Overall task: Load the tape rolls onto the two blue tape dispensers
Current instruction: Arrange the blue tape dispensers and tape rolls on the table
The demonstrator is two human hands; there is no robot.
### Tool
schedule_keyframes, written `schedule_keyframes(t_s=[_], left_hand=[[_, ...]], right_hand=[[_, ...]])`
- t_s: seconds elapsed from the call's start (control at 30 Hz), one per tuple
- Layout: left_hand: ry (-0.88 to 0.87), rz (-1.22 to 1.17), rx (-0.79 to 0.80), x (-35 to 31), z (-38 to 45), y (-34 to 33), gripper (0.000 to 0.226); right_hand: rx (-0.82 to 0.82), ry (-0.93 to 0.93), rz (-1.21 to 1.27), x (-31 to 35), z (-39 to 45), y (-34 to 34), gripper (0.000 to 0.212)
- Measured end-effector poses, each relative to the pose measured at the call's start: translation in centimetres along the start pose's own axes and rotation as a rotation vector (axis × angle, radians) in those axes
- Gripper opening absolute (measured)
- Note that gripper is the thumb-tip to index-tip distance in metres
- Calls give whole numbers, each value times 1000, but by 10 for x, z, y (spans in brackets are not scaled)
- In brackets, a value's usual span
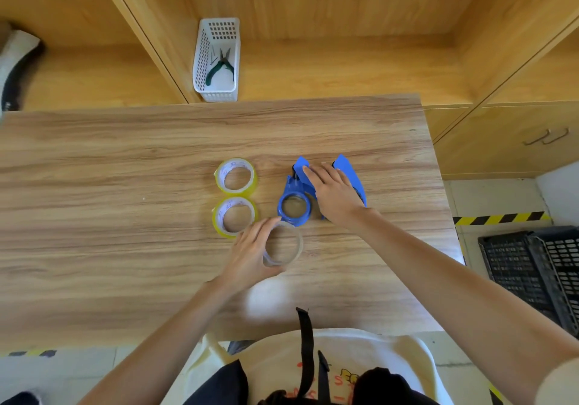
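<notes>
Two yellowish tape rolls lie flat on the wooden table point(125, 160), the far roll point(236, 175) above the near roll point(235, 216). My left hand point(250, 249) grips a thin, nearly empty clear ring point(283, 244) just right of the near roll. Two blue tape dispensers lie side by side at centre right: the left dispenser point(294, 199) shows its empty round hub, and the right dispenser point(349, 171) is mostly hidden. My right hand point(335, 193) lies flat across both dispensers with fingers spread, closed around nothing.
A white slotted basket point(216, 60) holding green-handled pliers point(221, 66) stands on the shelf behind the table. Black crates point(532, 266) sit on the floor to the right, past the table's right edge. A black and yellow floor stripe point(501, 218) runs nearby.
</notes>
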State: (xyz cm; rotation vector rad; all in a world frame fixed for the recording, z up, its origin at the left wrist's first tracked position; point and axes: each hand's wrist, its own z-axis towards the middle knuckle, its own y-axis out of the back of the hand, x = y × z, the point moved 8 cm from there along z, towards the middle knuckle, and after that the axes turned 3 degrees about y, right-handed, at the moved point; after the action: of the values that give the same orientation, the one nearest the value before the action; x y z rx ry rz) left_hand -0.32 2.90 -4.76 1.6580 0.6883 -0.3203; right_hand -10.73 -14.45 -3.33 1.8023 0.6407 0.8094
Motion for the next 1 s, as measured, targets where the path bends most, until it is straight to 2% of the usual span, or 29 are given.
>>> schedule_keyframes(t_s=[0.23, 0.47, 0.77, 0.87, 0.93, 1.0], left_hand=[[88, 44, 98, 40, -43, -9, 100], [223, 7, 82, 65, -60, -5, 106], [184, 93, 63, 60, -58, -6, 119], [147, 58, -65, 48, -57, 8, 94], [101, 23, -171, 34, -51, 24, 65], [49, 0, -247, 15, -37, 40, 46]], right_hand=[[-13, -41, 61, 10, 2, -1, 64], [-26, -67, 109, 16, -5, -7, 63], [-30, -17, 131, 32, -12, -10, 62], [-47, 25, 170, 34, -13, -8, 58], [-123, 45, 206, 30, -15, -1, 53], [-218, 4, 249, 19, -16, 10, 53]])
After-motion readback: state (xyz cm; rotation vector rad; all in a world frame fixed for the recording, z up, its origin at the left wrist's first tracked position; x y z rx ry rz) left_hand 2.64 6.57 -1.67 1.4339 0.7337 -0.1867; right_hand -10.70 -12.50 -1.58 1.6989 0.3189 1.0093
